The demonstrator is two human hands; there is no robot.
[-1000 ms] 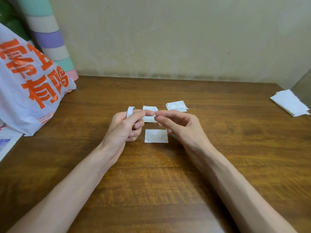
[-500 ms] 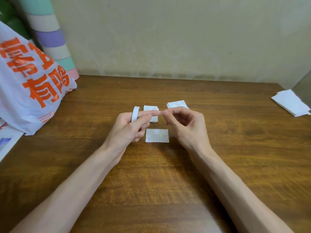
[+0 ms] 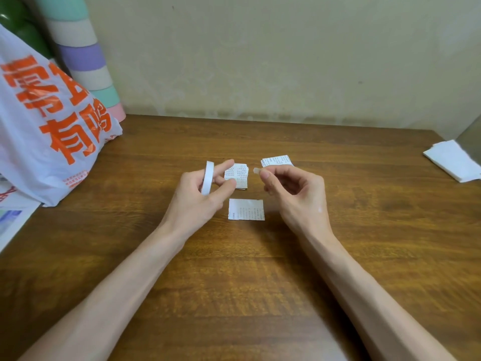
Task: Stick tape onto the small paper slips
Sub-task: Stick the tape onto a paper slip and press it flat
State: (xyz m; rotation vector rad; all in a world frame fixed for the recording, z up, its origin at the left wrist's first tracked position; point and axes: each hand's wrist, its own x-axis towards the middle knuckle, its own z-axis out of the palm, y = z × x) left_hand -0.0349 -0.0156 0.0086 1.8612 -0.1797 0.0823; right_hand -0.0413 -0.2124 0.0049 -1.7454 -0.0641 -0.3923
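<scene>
My left hand [image 3: 200, 196] holds a white roll of tape [image 3: 207, 177] upright, fingers curled round it. My right hand [image 3: 295, 190] pinches a short torn piece of tape [image 3: 257, 170] between thumb and forefinger, raised above the table. Three small printed paper slips lie on the wooden table [image 3: 260, 269]: one [image 3: 246, 209] between my hands, a small stack [image 3: 239, 175] just behind it, and another [image 3: 276, 160] partly hidden behind my right fingers.
A big white plastic bag with orange characters [image 3: 49, 126] fills the left side. Behind it stands a striped pastel cylinder [image 3: 86, 56]. Folded white paper [image 3: 454, 160] lies at the far right edge. A wall closes the back.
My hands were touching at the tape's end; they have since pulled apart. The right hand now carries a torn-off piece, and the left has drawn the roll to the left.
</scene>
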